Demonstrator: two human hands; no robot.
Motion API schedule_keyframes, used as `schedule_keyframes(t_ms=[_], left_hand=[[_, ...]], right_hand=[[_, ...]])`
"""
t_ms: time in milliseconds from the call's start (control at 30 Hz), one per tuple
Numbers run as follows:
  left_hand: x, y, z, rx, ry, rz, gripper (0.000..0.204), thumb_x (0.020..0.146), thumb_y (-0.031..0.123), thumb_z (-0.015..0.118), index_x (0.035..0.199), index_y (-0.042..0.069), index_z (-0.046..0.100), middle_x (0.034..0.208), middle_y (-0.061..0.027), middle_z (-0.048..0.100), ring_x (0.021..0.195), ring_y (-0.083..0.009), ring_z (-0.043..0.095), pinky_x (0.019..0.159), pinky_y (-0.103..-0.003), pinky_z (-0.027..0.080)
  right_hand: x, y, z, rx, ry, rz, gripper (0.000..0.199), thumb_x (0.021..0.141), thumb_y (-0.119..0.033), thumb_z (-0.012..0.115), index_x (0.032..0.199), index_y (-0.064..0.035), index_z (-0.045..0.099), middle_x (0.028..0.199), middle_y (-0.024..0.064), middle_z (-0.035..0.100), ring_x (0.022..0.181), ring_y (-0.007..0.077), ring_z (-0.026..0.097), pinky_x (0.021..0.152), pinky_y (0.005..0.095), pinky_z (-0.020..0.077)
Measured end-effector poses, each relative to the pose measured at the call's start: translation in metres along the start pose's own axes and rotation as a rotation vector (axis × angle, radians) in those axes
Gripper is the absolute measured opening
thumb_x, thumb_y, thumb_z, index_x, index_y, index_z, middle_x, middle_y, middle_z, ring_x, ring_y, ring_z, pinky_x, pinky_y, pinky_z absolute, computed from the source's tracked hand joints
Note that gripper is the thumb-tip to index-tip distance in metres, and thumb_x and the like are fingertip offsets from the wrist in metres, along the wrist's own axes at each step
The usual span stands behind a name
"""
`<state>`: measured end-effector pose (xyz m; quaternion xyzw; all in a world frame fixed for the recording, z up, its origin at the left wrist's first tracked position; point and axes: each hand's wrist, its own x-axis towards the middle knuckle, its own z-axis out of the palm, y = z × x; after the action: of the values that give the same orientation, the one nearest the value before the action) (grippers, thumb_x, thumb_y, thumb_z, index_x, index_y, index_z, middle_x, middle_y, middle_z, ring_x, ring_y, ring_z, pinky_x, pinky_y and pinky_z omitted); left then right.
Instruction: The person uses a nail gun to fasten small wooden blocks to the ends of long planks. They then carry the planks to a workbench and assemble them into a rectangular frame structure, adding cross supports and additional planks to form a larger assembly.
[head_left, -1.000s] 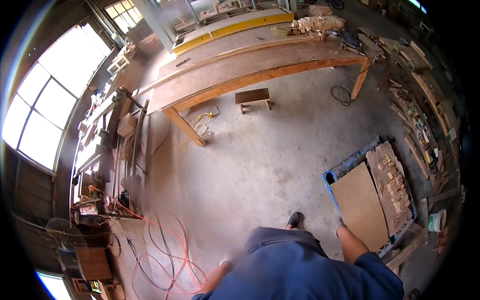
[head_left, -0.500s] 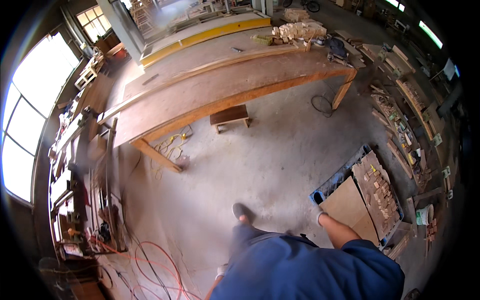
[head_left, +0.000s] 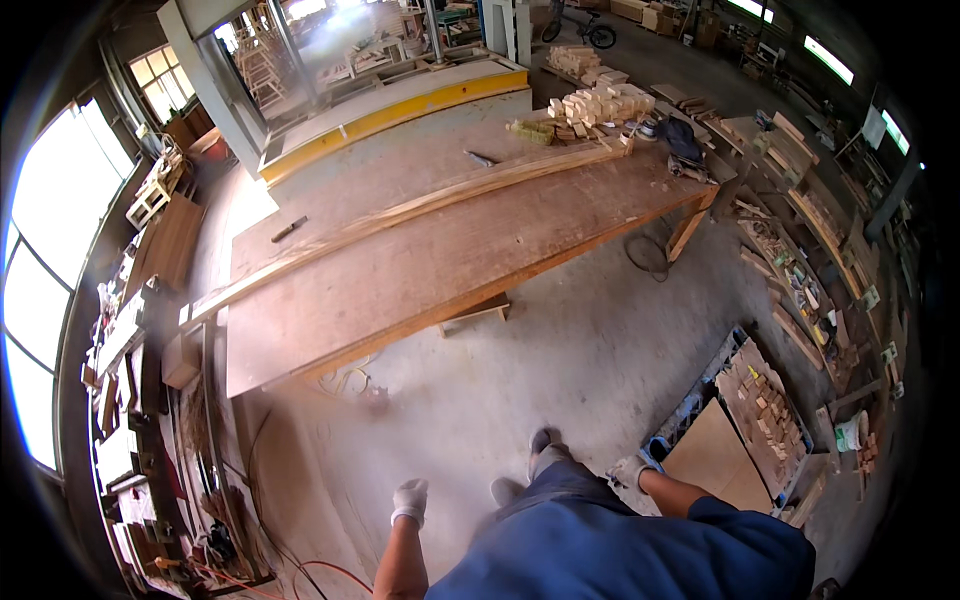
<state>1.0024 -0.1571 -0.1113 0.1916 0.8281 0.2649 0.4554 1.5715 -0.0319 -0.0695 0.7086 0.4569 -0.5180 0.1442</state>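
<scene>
Cannot tell the grip, wide or narrow, of gloved left hand (head_left: 409, 500) or gloved right hand (head_left: 629, 472). Has tan sheet (head_left: 715, 455) just right of the latter, wooden worktable (head_left: 450, 252) ahead of both.

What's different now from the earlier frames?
The person has stepped toward the table, which now hides more of the stool. The left hand has swung forward. Neither it nor the right hand visibly takes or releases anything. The strip and blocks stayed on the table.
</scene>
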Motion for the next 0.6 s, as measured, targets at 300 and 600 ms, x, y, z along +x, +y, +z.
schedule_keyframes(t_ms=[300, 600], left_hand=[[0.019, 0.086, 0.010, -0.212, -0.020, -0.212, 0.022, 0.087, 0.021, 0.068, 0.097, 0.003, 0.076, 0.070, -0.0039, 0.065, 0.058, -0.0136, 0.056, 0.055, -0.031, 0.046], [0.084, 0.143, -0.042, -0.137, 0.282, -0.031, 0.027, 0.089, 0.020, 0.073, 0.106, -0.002, 0.076, 0.083, -0.0087, 0.074, 0.074, -0.0174, 0.067, 0.070, -0.033, 0.054]], right_hand=[[0.104, -0.136, -0.046, -0.143, -0.102, -0.107, 0.017, 0.095, -0.021, 0.069, 0.102, -0.0087, 0.078, 0.087, 0.0067, 0.076, 0.075, 0.0183, 0.073, 0.064, 0.0326, 0.0572], [0.148, -0.318, -0.134, 0.362, 0.014, -0.163, 0.013, 0.094, -0.009, 0.065, 0.103, -0.0065, 0.075, 0.090, 0.0071, 0.075, 0.077, 0.0183, 0.072, 0.064, 0.0295, 0.0566]])
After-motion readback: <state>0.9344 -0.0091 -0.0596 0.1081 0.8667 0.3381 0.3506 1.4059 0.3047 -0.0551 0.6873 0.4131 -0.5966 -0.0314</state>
